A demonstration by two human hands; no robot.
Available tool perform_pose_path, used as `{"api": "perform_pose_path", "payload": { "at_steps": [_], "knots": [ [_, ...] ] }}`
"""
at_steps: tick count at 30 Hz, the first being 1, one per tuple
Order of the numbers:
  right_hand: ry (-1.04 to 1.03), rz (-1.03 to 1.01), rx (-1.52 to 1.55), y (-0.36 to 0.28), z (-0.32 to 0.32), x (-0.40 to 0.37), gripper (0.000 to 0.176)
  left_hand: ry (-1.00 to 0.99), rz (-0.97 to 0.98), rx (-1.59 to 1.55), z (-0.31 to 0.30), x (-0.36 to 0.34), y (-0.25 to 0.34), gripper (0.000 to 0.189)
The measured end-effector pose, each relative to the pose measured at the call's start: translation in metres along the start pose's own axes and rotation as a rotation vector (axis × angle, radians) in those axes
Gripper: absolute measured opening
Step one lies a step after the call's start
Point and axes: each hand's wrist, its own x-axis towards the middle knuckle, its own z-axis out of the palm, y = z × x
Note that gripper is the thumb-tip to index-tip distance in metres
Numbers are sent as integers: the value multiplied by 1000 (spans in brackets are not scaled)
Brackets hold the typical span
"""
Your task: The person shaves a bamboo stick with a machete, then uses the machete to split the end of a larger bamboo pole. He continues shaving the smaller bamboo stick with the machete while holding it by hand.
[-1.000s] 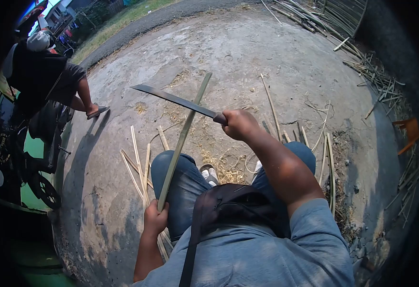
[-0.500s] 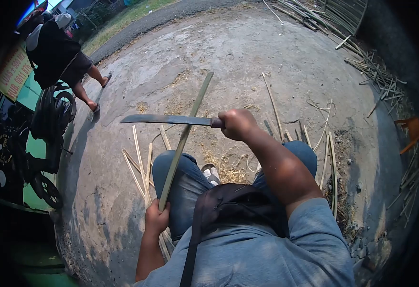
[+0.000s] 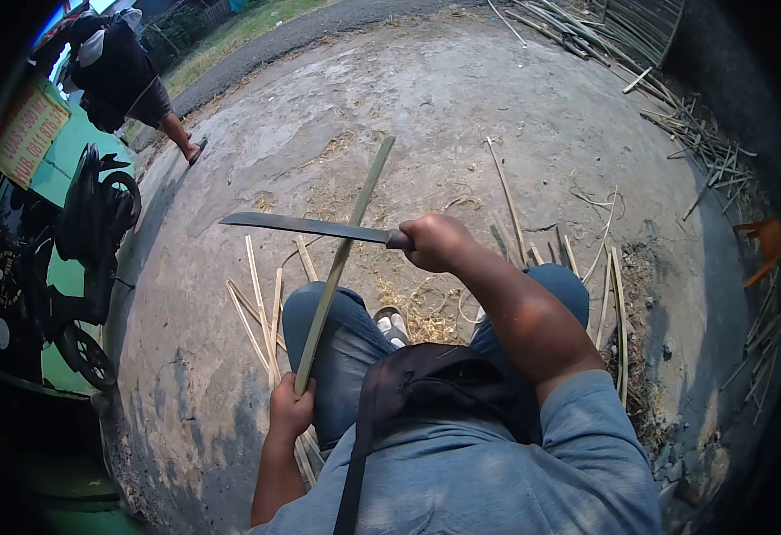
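Note:
My left hand (image 3: 291,408) is closed around the near end of a long greenish bamboo strip (image 3: 326,308). The strip slants up and away over my left knee, its far end above the ground. My right hand (image 3: 437,242) grips the dark handle of a machete (image 3: 306,226). Its long blade points left and lies across the strip, roughly midway along the part beyond my knee. Whether the edge has bitten into the strip cannot be made out. Pale split strips (image 3: 275,312) lie on the ground beside my left leg.
Shavings (image 3: 426,316) litter the concrete between my feet. More strips (image 3: 620,321) lie by my right knee. A pile of bamboo pieces (image 3: 707,147) runs along the right wall, near an orange object (image 3: 762,250). Parked motorcycles (image 3: 87,259) and a walking person (image 3: 127,76) are at the left.
The machete and my right hand have come slightly nearer to me along the strip. My left hand stays about where it was. The person at the left has walked farther away.

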Motion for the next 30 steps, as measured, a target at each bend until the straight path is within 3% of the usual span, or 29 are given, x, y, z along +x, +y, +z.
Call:
{"api": "perform_pose_path", "payload": {
  "at_steps": [8, 14, 18, 27, 30],
  "knots": [
    [61, -159, -91, 3, 2, -1, 11, -4, -3, 6, 0, -3, 10, 27],
    [223, -85, -177, 29, -11, -14, 10, -32, 5, 46, -11, -4, 32, 25],
    [315, -119, -111, 33, -30, -23, 15, -92, 83, -1, -7, 5, 18, 23],
    [100, 32, -216, 15, -58, -33, 16, -342, 63, -95, -4, 47, -8, 23],
    [123, 72, -208, 19, -53, -44, 16, -370, 82, -87, -2, 58, 0, 22]
  ]
}}
